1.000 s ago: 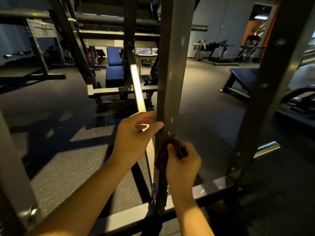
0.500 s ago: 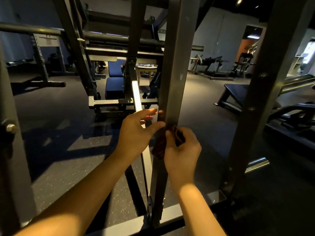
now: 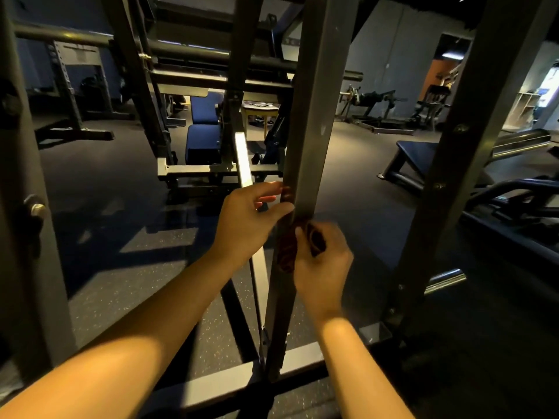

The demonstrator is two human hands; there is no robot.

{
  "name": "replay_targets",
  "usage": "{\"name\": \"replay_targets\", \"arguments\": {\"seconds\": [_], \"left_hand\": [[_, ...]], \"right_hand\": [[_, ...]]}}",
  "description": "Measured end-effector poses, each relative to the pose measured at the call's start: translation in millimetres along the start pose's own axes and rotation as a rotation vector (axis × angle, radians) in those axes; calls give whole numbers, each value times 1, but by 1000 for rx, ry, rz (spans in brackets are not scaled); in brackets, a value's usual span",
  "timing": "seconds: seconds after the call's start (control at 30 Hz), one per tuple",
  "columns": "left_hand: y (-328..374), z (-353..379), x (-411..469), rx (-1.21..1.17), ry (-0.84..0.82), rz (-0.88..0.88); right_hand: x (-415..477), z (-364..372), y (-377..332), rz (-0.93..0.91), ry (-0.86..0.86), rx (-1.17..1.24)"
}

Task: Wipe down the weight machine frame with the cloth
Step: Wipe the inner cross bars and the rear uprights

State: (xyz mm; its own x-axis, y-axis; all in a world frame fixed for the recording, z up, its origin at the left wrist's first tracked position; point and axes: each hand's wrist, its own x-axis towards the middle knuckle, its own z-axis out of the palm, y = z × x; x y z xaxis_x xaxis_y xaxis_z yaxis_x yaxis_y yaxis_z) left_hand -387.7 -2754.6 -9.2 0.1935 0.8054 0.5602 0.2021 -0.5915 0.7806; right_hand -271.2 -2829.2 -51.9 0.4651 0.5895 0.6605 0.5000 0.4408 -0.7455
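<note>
Pinching cloth (image 3: 286, 252) against frame post (image 3: 311, 131), right hand (image 3: 323, 267); left hand (image 3: 245, 225) clasping post just above.

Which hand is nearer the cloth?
Right. The right hand grips the cloth against the upright post; the left hand holds the post just above it.
</note>
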Motion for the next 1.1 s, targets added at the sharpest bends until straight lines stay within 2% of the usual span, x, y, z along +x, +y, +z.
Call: {"name": "replay_targets", "arguments": {"seconds": [0.07, 0.13, 0.3, 0.37, 0.5, 0.53, 0.63, 0.73, 0.8, 0.93, 1.0, 1.1], "left_hand": [[2, 0, -1, 6, -5, 1], [1, 0, -2, -13, -1, 1], [1, -1, 1, -15, -1, 2], [-1, -2, 3, -14, -5, -8], [-1, -2, 3, -10, -5, 0], [-2, -2, 3, -17, -3, -2], [-7, -2, 4, -28, -5, -21], [-11, -1, 7, -28, -26, -54], [-10, -1, 6, -32, -17, -43], [-2, -2, 4, -30, -5, -41], [1, -3, 3, -19, -14, -46], [2, -5, 3, 14, -22, -40]], "right_hand": [[-36, -6, 34, 153, -81, -73], [-47, -8, 47, 223, -139, -134], [23, -4, -6, 11, 5, -121], [21, -4, -5, -14, 28, -75], [-48, -8, 48, 313, -175, -118], [-49, -7, 49, 344, -176, -123], [-7, -1, 22, 211, -34, -105], [17, 4, -11, 84, 61, 47], [-5, 5, 3, 156, 41, 26], [-38, -8, 45, 483, -115, -109], [-27, -17, 39, 492, -75, -125], [4, -24, 11, 452, 88, -36]]}}
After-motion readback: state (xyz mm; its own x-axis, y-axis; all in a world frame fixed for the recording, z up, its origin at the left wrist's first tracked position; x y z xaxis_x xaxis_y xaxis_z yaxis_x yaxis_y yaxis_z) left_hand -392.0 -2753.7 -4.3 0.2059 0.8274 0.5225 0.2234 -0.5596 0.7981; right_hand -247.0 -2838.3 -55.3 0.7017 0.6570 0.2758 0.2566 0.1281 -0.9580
